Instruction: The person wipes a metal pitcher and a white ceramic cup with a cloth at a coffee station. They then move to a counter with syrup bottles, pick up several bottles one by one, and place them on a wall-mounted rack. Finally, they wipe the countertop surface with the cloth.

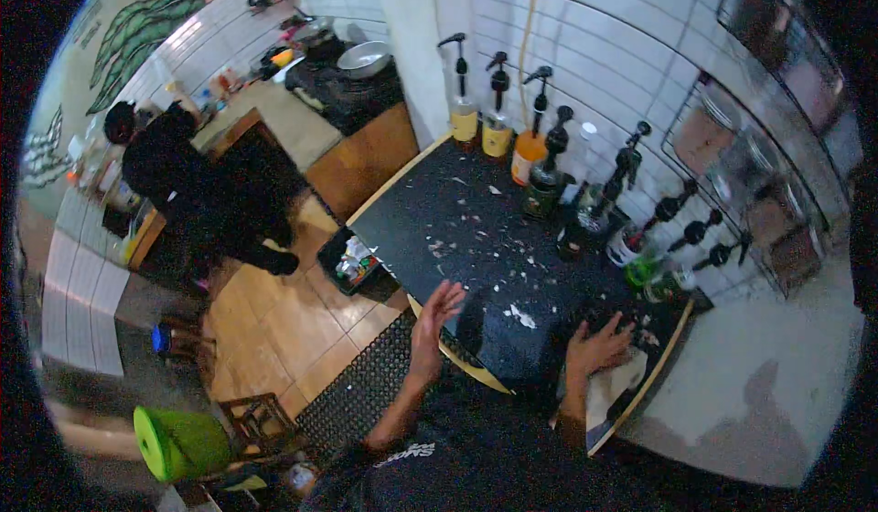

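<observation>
My left hand (433,324) is held up at the near left edge of a dark counter (412,219), its fingers stretched out and nothing in it. Over the counter's near right part is my right hand (599,347), palm down, with the fingers spread and no object held; whether it touches the surface I cannot tell. Pale scuffs and flakes mark the counter top, including a larger white patch (521,316) between the hands. Several pump-topped bottles line the wall side, among them a yellow bottle (497,137), an orange bottle (528,155) and a dark bottle (544,192).
Another person (197,183) in dark clothes stands at a far-left worktop. A filled black bin (352,265) sits beside my counter. On the floor are a perforated black mat (361,379), a green bucket (183,443) and a blue-topped stool (165,338). Wire shelving with jars (709,128) hangs at right.
</observation>
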`<state>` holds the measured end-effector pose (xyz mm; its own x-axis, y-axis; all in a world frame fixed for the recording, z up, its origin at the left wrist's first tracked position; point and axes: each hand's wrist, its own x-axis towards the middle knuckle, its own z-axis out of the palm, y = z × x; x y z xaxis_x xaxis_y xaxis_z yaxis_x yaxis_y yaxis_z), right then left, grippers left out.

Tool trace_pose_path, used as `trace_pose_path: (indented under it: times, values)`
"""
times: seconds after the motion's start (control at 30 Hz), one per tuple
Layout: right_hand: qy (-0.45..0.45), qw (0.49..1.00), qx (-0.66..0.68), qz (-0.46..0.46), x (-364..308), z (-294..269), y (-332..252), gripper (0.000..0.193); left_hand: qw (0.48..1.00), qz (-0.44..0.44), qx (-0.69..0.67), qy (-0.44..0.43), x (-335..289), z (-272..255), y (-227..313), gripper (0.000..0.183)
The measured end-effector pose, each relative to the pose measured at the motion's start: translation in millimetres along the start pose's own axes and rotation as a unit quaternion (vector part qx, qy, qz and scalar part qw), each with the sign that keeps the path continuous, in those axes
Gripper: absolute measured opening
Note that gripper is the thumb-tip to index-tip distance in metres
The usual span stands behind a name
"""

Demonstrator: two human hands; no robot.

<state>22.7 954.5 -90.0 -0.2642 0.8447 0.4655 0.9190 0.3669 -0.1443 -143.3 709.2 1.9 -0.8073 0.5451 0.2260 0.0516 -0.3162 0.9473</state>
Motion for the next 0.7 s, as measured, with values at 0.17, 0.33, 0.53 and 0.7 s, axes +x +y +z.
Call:
trace_pose_path:
  times: [0.17, 0.33, 0.53, 0.7]
  values:
    - [0.007, 0.997, -0.072, 0.012, -51, 16, 80, 0.052, 0.998, -0.001, -0.015, -0.06, 17, 19, 3, 0.076]
    - [-0.011, 0.996, 0.09, -0.006, -45, 17, 92, 0.037, 0.998, -0.012, -0.003, -0.068, 22, 30, 12, 0.084]
    - [-0.101, 0.871, 0.479, 0.042, -36, 28, 31, 0.032, 1.0, -0.009, 0.013, 0.022, -8, 6, 32, 0.094]
    - [-0.381, 0.691, 0.595, 0.15, -45, 7, -67, 0.042, 0.984, 0.05, 0.045, 0.165, -78, -41, 53, 0.09]
